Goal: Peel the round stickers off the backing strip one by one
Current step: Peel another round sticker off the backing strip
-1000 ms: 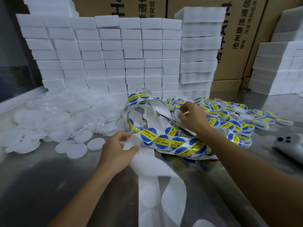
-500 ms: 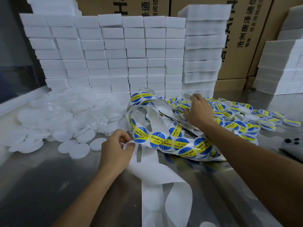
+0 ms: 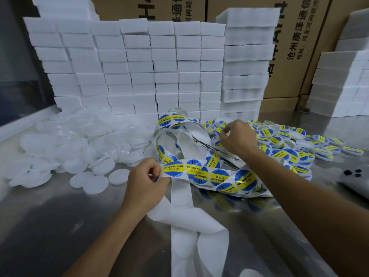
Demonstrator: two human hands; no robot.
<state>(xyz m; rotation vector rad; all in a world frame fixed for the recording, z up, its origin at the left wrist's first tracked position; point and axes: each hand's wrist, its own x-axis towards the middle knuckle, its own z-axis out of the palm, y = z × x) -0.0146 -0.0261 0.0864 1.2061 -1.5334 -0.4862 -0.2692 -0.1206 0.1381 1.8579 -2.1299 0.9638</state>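
Note:
A long white backing strip [image 3: 199, 232] loops across the steel table, its far part carrying round blue-and-yellow stickers [image 3: 218, 176] printed "SOLDERING PASTE". My left hand [image 3: 145, 182] pinches the strip where the first sticker [image 3: 172, 169] sits, thumb and fingers closed on its edge. My right hand [image 3: 237, 136] is farther back over a heap of labelled white lids [image 3: 287, 144], fingertips pinched together at a lid; what they hold is too small to tell. The peeled bare strip trails toward me.
Plain white round lids [image 3: 79, 148] lie heaped at the left. Stacked white foam blocks [image 3: 139, 72] and cardboard boxes [image 3: 289, 47] wall off the back. A grey device [image 3: 353, 176] lies at the right edge. Bare steel table [image 3: 60, 226] stretches in front.
My left hand has pulled the strip a little, bringing a fresh sticker up to its fingers. My right hand has moved back and right onto the labelled lids.

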